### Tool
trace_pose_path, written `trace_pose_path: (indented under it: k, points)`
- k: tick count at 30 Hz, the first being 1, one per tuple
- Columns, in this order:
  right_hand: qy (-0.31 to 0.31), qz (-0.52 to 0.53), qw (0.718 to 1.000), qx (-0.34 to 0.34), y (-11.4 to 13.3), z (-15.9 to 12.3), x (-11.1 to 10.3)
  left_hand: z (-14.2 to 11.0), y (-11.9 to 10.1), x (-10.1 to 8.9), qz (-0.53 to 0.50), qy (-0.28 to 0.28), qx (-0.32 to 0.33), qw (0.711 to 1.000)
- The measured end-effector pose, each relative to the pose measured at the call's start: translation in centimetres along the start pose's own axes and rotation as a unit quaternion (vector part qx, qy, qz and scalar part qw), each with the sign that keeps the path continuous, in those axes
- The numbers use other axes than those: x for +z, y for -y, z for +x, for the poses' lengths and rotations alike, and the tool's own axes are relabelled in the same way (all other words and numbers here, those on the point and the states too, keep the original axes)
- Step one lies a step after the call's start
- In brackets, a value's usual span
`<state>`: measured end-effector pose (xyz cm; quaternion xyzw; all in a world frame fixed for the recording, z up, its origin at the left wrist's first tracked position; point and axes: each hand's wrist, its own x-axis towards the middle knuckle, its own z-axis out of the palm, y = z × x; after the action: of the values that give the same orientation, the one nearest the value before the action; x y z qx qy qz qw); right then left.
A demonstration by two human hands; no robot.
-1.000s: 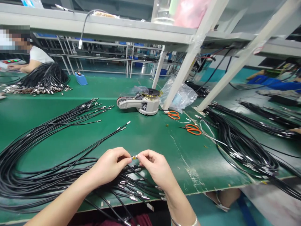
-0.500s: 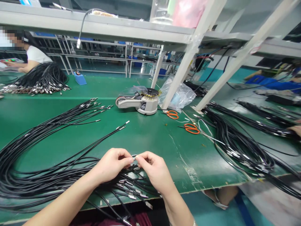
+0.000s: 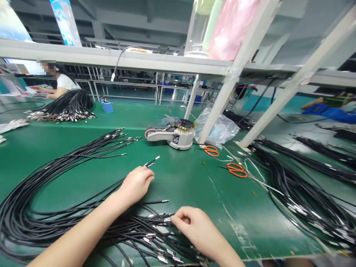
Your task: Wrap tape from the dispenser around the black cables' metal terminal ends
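Observation:
Many black cables (image 3: 55, 167) with silvery metal connectors lie in a long U-shaped bundle on the green table. My left hand (image 3: 137, 183) is over a few separate cables, whose tips (image 3: 157, 158) show just beyond its fingers. Its fingers are curled together, and what is between them is hidden. Lower down, my right hand (image 3: 193, 224) has thumb and forefinger pinched at the end of a cable connector (image 3: 167, 219). Between the hands, one cable end (image 3: 165, 201) points right. More connectors (image 3: 151, 236) fan out below.
A grey round tape dispenser (image 3: 182, 139) stands ahead, with two orange-handled scissors (image 3: 236, 170) to its right. Beyond are a clear plastic bag (image 3: 219, 128) and slanted posts. More black cables (image 3: 283, 185) lie at right. Across the table, a person sits behind a cable pile (image 3: 65, 107).
My hands were together at one connector; they have since parted. The left moved up toward the separate cable tips, the right down and right. The view has tilted upward.

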<state>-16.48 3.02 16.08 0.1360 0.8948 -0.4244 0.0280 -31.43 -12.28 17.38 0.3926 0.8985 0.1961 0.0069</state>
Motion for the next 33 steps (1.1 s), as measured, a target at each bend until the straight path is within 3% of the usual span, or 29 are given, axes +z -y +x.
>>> trace_pose_path:
  k: [4,8,15,21,24,28,33]
  points:
    - [-0.034,0.01,0.999,0.008,-1.0,0.5,-1.2,4.2,2.4,2.0,0.067,-0.001,-0.027,0.997]
    - [-0.04,0.099,0.994,0.024,-1.3,1.8,-2.3,5.8,3.1,3.7,0.099,-0.016,-0.048,0.994]
    - [-0.015,0.187,0.982,0.001,0.9,7.6,-3.2,5.8,3.3,4.1,0.08,-0.056,-0.07,0.993]
    - [-0.032,0.214,0.976,0.028,1.2,13.7,-1.1,5.4,2.5,3.8,-0.008,-0.072,-0.076,0.994]
    - [-0.024,0.241,0.97,0.033,1.0,14.4,-0.2,4.0,0.8,3.8,-0.064,-0.068,-0.062,0.994]
    - [0.021,0.255,0.967,-0.005,0.6,13.1,-0.5,2.5,-1.6,4.3,-0.135,-0.062,-0.083,0.985]
    - [0.046,0.238,0.97,0.013,-2.3,15.0,-1.4,3.8,-1.2,5.7,-0.247,-0.044,-0.151,0.956]
